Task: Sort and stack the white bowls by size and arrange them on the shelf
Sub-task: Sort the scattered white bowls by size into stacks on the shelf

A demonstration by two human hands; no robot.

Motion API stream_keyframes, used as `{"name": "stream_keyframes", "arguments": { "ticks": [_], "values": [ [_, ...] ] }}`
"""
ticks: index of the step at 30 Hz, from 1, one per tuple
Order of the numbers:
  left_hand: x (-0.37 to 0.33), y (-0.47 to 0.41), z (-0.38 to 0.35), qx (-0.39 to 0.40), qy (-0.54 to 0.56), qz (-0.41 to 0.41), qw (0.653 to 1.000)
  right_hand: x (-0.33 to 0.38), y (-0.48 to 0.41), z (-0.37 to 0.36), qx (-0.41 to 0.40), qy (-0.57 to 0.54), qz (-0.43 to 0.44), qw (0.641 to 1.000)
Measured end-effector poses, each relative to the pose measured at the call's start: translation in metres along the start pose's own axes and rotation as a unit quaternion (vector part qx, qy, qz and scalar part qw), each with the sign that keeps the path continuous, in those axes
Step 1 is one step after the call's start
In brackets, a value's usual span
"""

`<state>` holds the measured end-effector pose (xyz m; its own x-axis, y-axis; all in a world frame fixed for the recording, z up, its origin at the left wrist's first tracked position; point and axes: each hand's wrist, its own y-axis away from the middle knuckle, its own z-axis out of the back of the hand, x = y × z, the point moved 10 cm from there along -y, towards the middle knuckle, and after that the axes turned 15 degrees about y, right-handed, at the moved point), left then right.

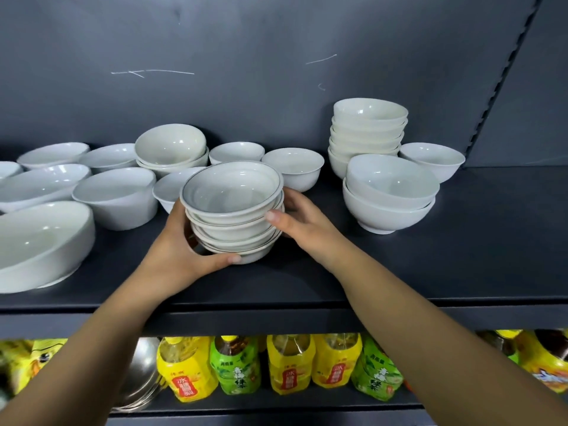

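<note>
On shelf [461, 256]: left hand [181, 250], right hand [301, 222], fingers [276, 215] clamped round five-bowl stack [233, 210]; rightward, tall stack of five [367, 130], nested pair [388, 198].

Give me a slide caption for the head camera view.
Left hand and right hand grip a stack of rimmed bowls at the dark shelf.

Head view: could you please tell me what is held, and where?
Both hands hold the rimmed bowl stack: left hand low on its left side, right hand on its right side.
</note>
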<state>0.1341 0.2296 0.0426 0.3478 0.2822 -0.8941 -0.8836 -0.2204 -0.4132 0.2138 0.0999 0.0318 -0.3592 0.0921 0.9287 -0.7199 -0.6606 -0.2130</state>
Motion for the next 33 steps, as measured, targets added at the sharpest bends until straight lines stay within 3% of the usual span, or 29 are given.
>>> {"name": "stream_keyframes", "arguments": {
  "ticks": [6,8,11,13,21,26,33],
  "values": [
    [0.000,0.014,0.012,-0.022,-0.013,0.008,1.000,0.007,0.005,-0.015,0.063,0.022,0.006,0.998],
    [-0.002,0.015,0.011,-0.020,-0.017,0.006,1.000,0.002,0.000,0.006,-0.023,-0.002,-0.038,0.999],
    [-0.002,0.013,0.010,-0.006,-0.029,0.010,1.000,-0.011,-0.011,0.055,-0.220,-0.044,-0.093,0.970],
    [0.002,0.012,0.013,-0.009,-0.037,0.028,0.999,-0.021,-0.022,0.068,-0.264,0.009,-0.118,0.957],
    [0.004,0.016,0.015,-0.031,-0.039,0.046,0.998,-0.047,-0.057,0.086,-0.284,0.141,-0.140,0.938],
    [0.000,0.017,0.014,-0.032,-0.034,0.053,0.997,-0.046,-0.072,0.080,-0.250,0.192,-0.122,0.941],
    [0.002,0.016,0.016,-0.027,-0.035,0.057,0.997,-0.042,-0.050,0.091,-0.301,0.125,-0.126,0.937]
  ]
}}
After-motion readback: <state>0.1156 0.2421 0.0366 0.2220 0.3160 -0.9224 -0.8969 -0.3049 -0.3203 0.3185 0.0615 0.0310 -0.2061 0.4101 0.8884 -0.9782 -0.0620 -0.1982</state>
